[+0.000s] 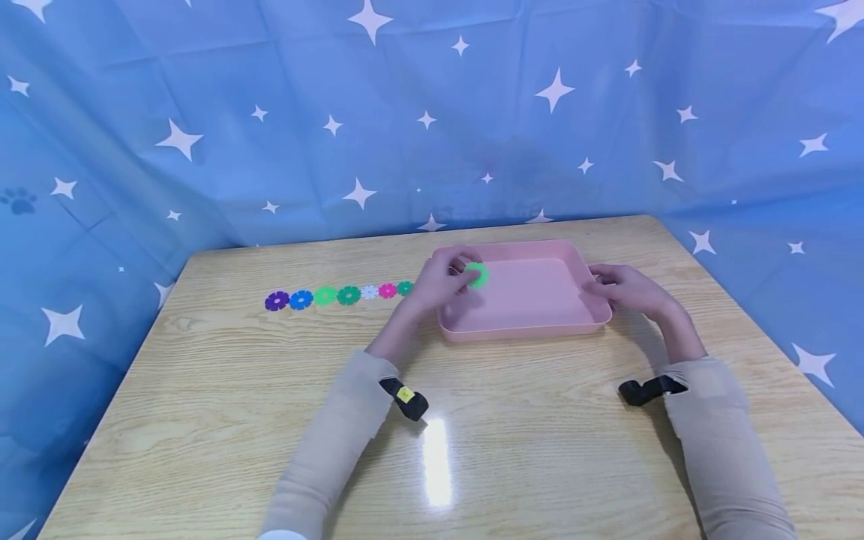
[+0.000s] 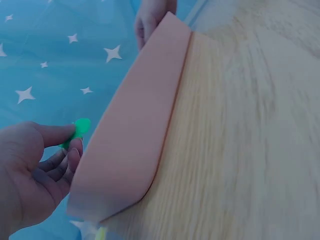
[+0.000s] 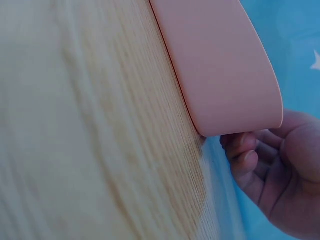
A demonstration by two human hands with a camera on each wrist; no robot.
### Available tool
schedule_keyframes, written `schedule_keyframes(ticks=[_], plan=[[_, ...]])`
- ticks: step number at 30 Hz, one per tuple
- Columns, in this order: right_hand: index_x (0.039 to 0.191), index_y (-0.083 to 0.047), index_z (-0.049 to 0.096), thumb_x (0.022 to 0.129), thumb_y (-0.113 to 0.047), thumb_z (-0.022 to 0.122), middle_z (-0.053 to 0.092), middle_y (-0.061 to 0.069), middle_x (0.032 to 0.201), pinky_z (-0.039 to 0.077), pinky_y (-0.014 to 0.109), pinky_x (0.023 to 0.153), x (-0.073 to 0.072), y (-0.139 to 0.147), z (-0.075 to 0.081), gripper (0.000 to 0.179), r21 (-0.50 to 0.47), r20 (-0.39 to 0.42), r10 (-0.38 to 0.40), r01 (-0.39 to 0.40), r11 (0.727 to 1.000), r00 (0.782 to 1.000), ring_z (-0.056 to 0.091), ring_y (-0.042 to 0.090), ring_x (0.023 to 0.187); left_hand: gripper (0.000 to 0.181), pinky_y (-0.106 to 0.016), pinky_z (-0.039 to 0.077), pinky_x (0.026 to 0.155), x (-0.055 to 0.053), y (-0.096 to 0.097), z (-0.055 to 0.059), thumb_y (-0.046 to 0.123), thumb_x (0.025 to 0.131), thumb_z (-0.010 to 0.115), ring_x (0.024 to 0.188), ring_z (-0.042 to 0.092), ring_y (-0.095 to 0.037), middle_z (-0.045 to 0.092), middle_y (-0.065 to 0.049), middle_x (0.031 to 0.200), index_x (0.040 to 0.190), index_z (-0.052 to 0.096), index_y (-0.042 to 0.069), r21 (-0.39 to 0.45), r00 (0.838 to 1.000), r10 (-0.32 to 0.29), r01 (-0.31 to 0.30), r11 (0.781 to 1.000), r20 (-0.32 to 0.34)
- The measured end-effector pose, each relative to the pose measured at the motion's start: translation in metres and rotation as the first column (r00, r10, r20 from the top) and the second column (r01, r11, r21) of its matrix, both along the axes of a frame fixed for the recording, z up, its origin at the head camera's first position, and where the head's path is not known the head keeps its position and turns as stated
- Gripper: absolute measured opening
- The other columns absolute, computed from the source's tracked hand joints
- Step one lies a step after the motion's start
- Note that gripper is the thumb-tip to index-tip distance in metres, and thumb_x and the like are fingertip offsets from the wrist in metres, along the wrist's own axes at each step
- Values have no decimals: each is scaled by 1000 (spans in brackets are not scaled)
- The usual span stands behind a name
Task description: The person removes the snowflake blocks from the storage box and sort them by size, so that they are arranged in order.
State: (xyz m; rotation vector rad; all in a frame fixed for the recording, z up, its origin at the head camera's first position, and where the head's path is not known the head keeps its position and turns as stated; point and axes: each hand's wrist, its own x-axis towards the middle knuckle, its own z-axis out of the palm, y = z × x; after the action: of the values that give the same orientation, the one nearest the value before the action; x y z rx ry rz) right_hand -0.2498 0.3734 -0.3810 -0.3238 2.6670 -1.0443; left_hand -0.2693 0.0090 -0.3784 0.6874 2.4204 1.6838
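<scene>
A bright green flower-edged plastic disc (image 1: pixel 479 275) is pinched between the thumb and fingers of my left hand (image 1: pixel 437 283), over the left end of a shallow pink tray (image 1: pixel 526 304). In the left wrist view the disc (image 2: pixel 82 126) shows just above the tray wall (image 2: pixel 127 115). My right hand (image 1: pixel 631 291) holds the tray's right end, thumb over the rim and fingers curled against the outside of the wall, as the right wrist view shows. Leftward from my left hand runs a row of similar discs, among them purple (image 1: pixel 277 301), blue (image 1: pixel 301 300) and white (image 1: pixel 369 292).
The wooden table (image 1: pixel 526 435) carries the tray toward its back edge. Behind it hangs a blue curtain (image 1: pixel 418 150) with white stars. A dark green disc (image 1: pixel 405 288) at the row's right end lies close beside my left wrist.
</scene>
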Motion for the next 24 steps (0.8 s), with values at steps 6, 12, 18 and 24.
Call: schedule_keyframes(ticks=[6,12,18,24], plan=[[151,7,36,106,-27,54,62,23,114,50,31,69,2,0,2,60,0,-1,3,-3,1000,1000,58,17,80,30,-47,57,77,6,-26,2,13,99,67,80,64,-34,62,-11,97,129,64,8,60,998,59,-61,996,38],[150,8,37,106,-26,54,63,25,117,51,29,71,2,1,2,59,-25,-2,10,-10,1000,1000,60,16,84,30,-59,53,80,8,-54,2,11,99,66,83,62,-45,61,-15,94,129,64,6,97,996,83,-86,992,37],[151,8,36,106,-25,54,63,25,118,50,29,71,2,2,1,59,-30,-2,5,-5,1000,1000,60,15,84,25,-57,54,78,9,-84,1,12,100,65,85,61,-50,58,-13,91,125,64,7,127,987,145,-152,980,68],[150,7,38,106,-24,54,63,19,105,48,32,68,2,0,1,56,-27,-1,7,-7,1000,1000,57,16,74,29,-50,55,79,14,-117,4,15,101,63,85,62,-46,58,-15,95,129,63,7,83,975,208,-214,973,79]])
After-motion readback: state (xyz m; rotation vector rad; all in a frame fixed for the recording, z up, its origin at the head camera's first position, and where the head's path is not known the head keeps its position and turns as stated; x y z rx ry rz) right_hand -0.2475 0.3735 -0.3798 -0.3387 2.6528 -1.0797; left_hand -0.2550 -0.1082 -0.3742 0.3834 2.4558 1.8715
